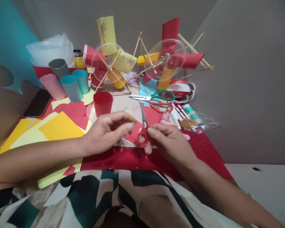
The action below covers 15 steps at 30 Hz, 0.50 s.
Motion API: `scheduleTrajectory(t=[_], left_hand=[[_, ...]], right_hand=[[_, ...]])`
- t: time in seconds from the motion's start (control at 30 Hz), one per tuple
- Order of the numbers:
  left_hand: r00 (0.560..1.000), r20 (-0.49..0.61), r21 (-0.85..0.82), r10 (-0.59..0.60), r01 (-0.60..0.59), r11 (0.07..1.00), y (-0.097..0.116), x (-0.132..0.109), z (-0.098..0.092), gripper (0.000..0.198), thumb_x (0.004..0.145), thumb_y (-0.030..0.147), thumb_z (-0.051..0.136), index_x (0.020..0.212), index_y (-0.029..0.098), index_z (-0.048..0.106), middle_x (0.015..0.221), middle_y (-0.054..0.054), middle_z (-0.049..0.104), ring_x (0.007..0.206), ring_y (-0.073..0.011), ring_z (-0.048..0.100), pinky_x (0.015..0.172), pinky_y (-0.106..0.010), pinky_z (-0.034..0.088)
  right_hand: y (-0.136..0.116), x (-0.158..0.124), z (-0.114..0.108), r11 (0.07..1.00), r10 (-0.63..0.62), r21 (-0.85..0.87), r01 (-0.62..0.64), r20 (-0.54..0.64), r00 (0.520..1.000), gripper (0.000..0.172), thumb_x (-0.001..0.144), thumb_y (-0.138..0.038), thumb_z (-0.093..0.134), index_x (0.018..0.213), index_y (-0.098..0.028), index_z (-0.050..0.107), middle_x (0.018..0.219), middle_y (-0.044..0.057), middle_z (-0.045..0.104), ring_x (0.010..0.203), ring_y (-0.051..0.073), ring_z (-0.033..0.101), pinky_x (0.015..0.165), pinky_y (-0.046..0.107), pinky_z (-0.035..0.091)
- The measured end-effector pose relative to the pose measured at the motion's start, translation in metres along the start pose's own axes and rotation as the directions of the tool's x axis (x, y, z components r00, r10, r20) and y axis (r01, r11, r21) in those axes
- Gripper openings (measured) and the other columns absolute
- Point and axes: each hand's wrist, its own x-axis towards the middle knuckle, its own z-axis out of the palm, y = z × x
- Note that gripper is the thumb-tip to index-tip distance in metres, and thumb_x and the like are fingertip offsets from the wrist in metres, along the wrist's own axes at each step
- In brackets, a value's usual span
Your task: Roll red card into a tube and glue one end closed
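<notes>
My right hand (168, 139) grips a small pair of scissors (142, 136) by their red handles, with the blades pointing away from me. Just left of them, my left hand (111, 129) is loosely curled, its thumb apart from the fingers, and I see nothing held in it. Behind that hand stands a red paper tube (103, 104). Red paper (133, 136) lies under the scissors. Farther back are green-handled scissors (162, 95) and orange-handled scissors (161, 107), lying close together.
Two stick frames carry plastic discs with paper tubes, a left wheel (109, 66) and a right wheel (167, 58). Several coloured tubes (71, 88) and a phone (38, 103) are at left. Yellow paper sheets (61, 128) lie nearby. Markers (180, 111) and bagged rubber bands (188, 124) are right.
</notes>
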Motion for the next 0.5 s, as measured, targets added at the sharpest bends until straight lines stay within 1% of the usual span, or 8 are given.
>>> scheduleTrajectory(t=[0.03, 0.07, 0.1, 0.17, 0.23, 0.37, 0.43, 0.5], left_hand=[[0.990, -0.084, 0.148, 0.109, -0.095, 0.984, -0.001, 0.002, -0.011, 0.020, 0.093, 0.033, 0.062, 0.103, 0.017, 0.068, 0.085, -0.003, 0.072, 0.053, -0.0070, 0.056, 0.053, -0.021, 0.048], [0.962, -0.143, 0.324, 0.232, -0.176, 0.930, -0.003, 0.003, -0.024, 0.021, 0.093, 0.031, 0.063, 0.106, 0.017, 0.069, 0.094, -0.005, 0.074, 0.058, -0.0080, 0.059, 0.058, -0.022, 0.050], [0.930, -0.154, 0.487, 0.335, -0.224, 0.844, -0.005, 0.004, -0.037, 0.021, 0.092, 0.030, 0.063, 0.108, 0.017, 0.069, 0.101, -0.007, 0.075, 0.060, -0.0085, 0.059, 0.062, -0.024, 0.051], [0.934, -0.093, 0.700, 0.345, -0.185, 0.689, -0.011, 0.007, -0.062, 0.025, 0.092, 0.031, 0.062, 0.113, 0.020, 0.069, 0.119, -0.009, 0.073, 0.059, -0.0081, 0.057, 0.067, -0.027, 0.051], [0.964, -0.056, 0.774, 0.261, -0.123, 0.621, -0.020, 0.010, -0.079, 0.031, 0.091, 0.035, 0.061, 0.117, 0.020, 0.068, 0.122, -0.010, 0.072, 0.058, -0.0085, 0.056, 0.064, -0.028, 0.050], [0.991, -0.045, 0.761, 0.127, -0.048, 0.647, -0.031, 0.016, -0.088, 0.024, 0.089, 0.032, 0.062, 0.104, 0.018, 0.072, 0.095, -0.006, 0.077, 0.060, -0.0098, 0.058, 0.062, -0.025, 0.046], [0.991, -0.068, 0.704, 0.117, -0.036, 0.709, -0.027, 0.019, -0.086, 0.018, 0.088, 0.030, 0.063, 0.094, 0.017, 0.074, 0.085, -0.004, 0.075, 0.065, -0.0106, 0.061, 0.062, -0.023, 0.046], [0.989, -0.110, 0.583, 0.095, -0.013, 0.812, -0.017, 0.020, -0.084, 0.015, 0.085, 0.029, 0.066, 0.087, 0.017, 0.074, 0.080, -0.002, 0.074, 0.066, -0.0108, 0.062, 0.060, -0.021, 0.048]], right_hand=[[-0.002, 0.004, -0.008, 0.999, -0.012, -0.049, 0.008, -0.082, 0.997, 0.038, 0.083, -0.054, 0.074, 0.076, -0.017, 0.071, 0.067, 0.001, 0.073, 0.046, 0.008, 0.062, 0.048, 0.018, 0.054], [-0.004, 0.009, -0.016, 0.992, -0.027, -0.129, 0.008, -0.150, 0.988, 0.040, 0.081, -0.056, 0.074, 0.074, -0.017, 0.070, 0.067, 0.001, 0.073, 0.047, 0.007, 0.062, 0.048, 0.017, 0.054], [-0.004, 0.015, -0.024, 0.976, -0.044, -0.216, -0.003, -0.210, 0.977, 0.043, 0.079, -0.060, 0.075, 0.074, -0.017, 0.069, 0.071, 0.002, 0.073, 0.049, 0.006, 0.062, 0.048, 0.017, 0.054], [-0.001, 0.027, -0.039, 0.960, -0.022, -0.275, -0.043, -0.230, 0.973, 0.047, 0.074, -0.062, 0.078, 0.078, -0.016, 0.070, 0.069, 0.001, 0.071, 0.047, 0.006, 0.060, 0.046, 0.018, 0.054], [0.004, 0.039, -0.050, 0.941, -0.002, -0.329, -0.076, -0.232, 0.973, 0.051, 0.071, -0.065, 0.078, 0.077, -0.015, 0.069, 0.066, 0.002, 0.070, 0.045, 0.008, 0.058, 0.045, 0.021, 0.055], [0.011, 0.057, -0.063, 0.872, 0.000, -0.478, -0.108, -0.220, 0.975, 0.049, 0.074, -0.063, 0.075, 0.076, -0.014, 0.071, 0.067, 0.006, 0.072, 0.042, 0.011, 0.057, 0.041, 0.026, 0.050], [0.010, 0.061, -0.067, 0.819, -0.073, -0.568, -0.085, -0.249, 0.966, 0.038, 0.074, -0.052, 0.078, 0.077, -0.014, 0.074, 0.069, 0.008, 0.073, 0.049, 0.013, 0.060, 0.046, 0.027, 0.050], [0.004, 0.058, -0.065, 0.764, -0.193, -0.643, -0.054, -0.307, 0.932, 0.028, 0.073, -0.040, 0.081, 0.086, -0.015, 0.077, 0.081, 0.009, 0.076, 0.058, 0.014, 0.063, 0.053, 0.028, 0.051]])
